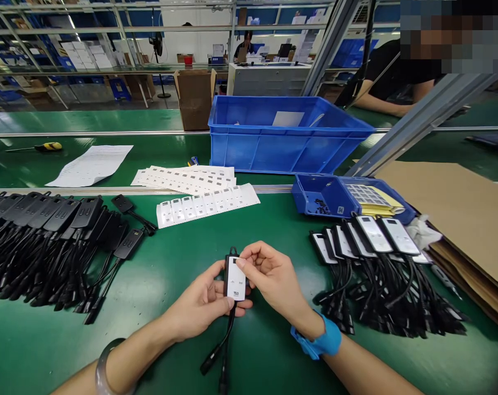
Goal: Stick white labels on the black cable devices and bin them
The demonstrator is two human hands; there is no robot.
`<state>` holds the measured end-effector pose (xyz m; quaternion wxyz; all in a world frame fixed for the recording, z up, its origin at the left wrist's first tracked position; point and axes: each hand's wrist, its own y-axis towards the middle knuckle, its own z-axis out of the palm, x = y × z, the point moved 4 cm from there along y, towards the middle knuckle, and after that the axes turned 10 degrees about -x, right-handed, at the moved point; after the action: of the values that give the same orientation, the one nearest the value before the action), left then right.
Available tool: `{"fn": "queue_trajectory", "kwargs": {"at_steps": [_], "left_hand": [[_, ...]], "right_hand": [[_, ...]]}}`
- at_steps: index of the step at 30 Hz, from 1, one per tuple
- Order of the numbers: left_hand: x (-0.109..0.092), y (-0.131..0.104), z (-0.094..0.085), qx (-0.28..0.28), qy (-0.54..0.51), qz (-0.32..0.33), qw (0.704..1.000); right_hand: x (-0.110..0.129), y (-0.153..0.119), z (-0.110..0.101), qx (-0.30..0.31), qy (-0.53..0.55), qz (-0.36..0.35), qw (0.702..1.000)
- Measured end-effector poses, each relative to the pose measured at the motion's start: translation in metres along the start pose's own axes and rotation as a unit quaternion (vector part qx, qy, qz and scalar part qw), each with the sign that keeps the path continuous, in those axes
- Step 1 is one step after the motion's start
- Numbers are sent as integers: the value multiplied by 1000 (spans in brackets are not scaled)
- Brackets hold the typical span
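Observation:
My left hand (207,302) is closed round a small black electronic module (236,281), its white label facing up. Two black cables with connectors hang from the module's lower end. The thumb of my right hand (271,277) presses on the label's upper right corner, and its other fingers curl at the module's side. Just beyond lies a sheet of white labels (207,204) on the green bench. Left of my hands is a heap of modules with bare black faces (55,214). To the right sit several modules with white labels (372,235), cables toward me.
A large blue bin (290,148) stands at the back, with a small blue tray (317,195) in front of it. Cardboard sheets (458,197) lie at the right under a slanted metal post (421,120). A screwdriver (46,147) and a paper (92,164) lie far left. A co-worker's arm (384,99) rests behind.

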<state>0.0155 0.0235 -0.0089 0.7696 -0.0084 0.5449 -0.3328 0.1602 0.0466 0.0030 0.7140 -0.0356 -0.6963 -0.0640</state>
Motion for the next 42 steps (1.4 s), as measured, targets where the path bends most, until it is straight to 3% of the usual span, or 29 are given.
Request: {"fn": "queue_trajectory", "kwargs": {"at_steps": [17,25,32,37,42], "left_hand": [[4,1,0,4,25,29,999],[-1,2,2,-7,10,1,1000],[-6,2,0,-35,-44,-13,998],[-6,5,-2,-53,-54,26,997],[-6,7,-5,-76,-40,57,995]], "right_hand": [[-5,-1,-2,-23,-20,-1,1000],[-10,0,-4,-38,-77,-27,996],[-19,0,2,60,-143,-28,987],[-13,-6,7,102,-216,-61,969],[-10,-10,10,151,-209,-74,963]]}}
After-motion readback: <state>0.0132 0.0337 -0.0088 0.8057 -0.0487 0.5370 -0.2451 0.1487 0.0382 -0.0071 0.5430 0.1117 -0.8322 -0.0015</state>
